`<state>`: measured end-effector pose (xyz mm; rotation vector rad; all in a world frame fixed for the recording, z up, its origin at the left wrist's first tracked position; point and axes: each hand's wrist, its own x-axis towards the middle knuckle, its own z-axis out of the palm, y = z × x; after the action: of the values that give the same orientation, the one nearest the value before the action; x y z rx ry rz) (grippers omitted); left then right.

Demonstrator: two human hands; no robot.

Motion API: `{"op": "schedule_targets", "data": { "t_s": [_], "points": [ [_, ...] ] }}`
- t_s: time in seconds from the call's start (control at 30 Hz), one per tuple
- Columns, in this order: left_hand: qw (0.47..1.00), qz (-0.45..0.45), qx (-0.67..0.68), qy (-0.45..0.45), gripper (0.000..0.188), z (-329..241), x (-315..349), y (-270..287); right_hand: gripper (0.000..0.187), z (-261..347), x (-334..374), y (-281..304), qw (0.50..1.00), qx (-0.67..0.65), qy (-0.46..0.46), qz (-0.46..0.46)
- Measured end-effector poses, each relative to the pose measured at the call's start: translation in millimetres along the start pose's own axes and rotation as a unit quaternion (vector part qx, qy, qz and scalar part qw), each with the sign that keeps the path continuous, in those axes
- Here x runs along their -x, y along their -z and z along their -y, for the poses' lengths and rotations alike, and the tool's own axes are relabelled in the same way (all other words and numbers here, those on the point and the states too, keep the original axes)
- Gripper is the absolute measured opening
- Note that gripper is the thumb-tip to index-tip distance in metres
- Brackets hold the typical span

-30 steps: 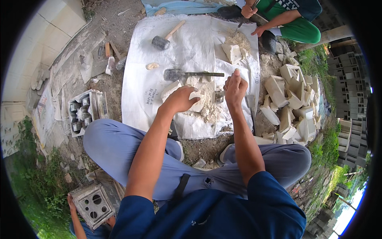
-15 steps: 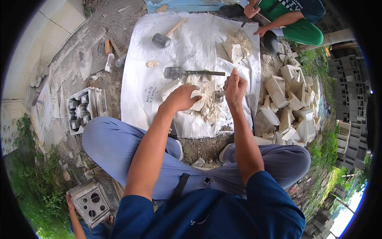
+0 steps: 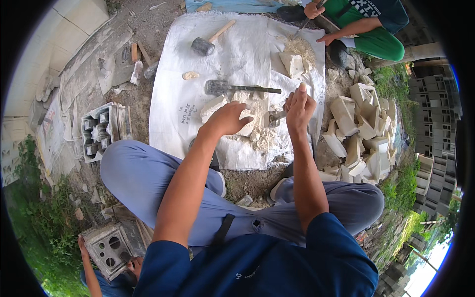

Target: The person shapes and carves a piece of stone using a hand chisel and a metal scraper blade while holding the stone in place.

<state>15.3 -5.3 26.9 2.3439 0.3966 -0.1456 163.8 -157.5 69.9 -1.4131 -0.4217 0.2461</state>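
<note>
My right hand (image 3: pixel 300 110) is closed around the handle of a small hammer, thumb up. The metal hammer head (image 3: pixel 271 119) points left, over crumbled pale material (image 3: pixel 262 136). My left hand (image 3: pixel 228 119) lies over a cream-coloured broken block (image 3: pixel 246 129), with thumb and fingers apart; its palm side is hidden. Another pale block piece (image 3: pixel 213 108) sits just left of that hand. Beyond both hands, a dark-headed mallet (image 3: pixel 217 87) lies crosswise on the white sheet (image 3: pixel 170 104), its dark handle pointing right.
A wooden-handled mallet (image 3: pixel 203 47) and a small pale lump (image 3: pixel 190 75) lie farther up the sheet. Broken blocks (image 3: pixel 363 128) are heaped at right. A metal mould (image 3: pixel 103 131) stands at left. One co-worker (image 3: pixel 378 29) sits far right; another holds a holed box (image 3: pixel 111 250) lower left.
My right hand and the hammer have shifted slightly right and nearer, with the hammer head more visible. My left hand stays almost in place. At lower left, the co-worker's hand has come up against the box.
</note>
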Motion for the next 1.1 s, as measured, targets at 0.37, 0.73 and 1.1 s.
{"op": "schedule_targets", "data": {
  "t_s": [0.37, 0.73, 1.1],
  "points": [
    [0.999, 0.047, 0.002, 0.022, 0.054, -0.2, -5.3, -6.2, 0.061, -66.4, 18.6, 8.3, 0.999, 0.014, -0.036, -0.006],
    [1.0, 0.018, 0.011, 0.006, 0.048, -13.2, -13.9, -1.8, 0.062, -82.7, 25.0, 15.5, 0.998, 0.021, -0.054, 0.009],
    [1.0, 0.011, 0.006, -0.001, 0.054, -18.2, -8.0, 7.1, 0.061, -9.0, -1.0, -1.2, 0.99, 0.074, -0.039, -0.117]
  ]
}}
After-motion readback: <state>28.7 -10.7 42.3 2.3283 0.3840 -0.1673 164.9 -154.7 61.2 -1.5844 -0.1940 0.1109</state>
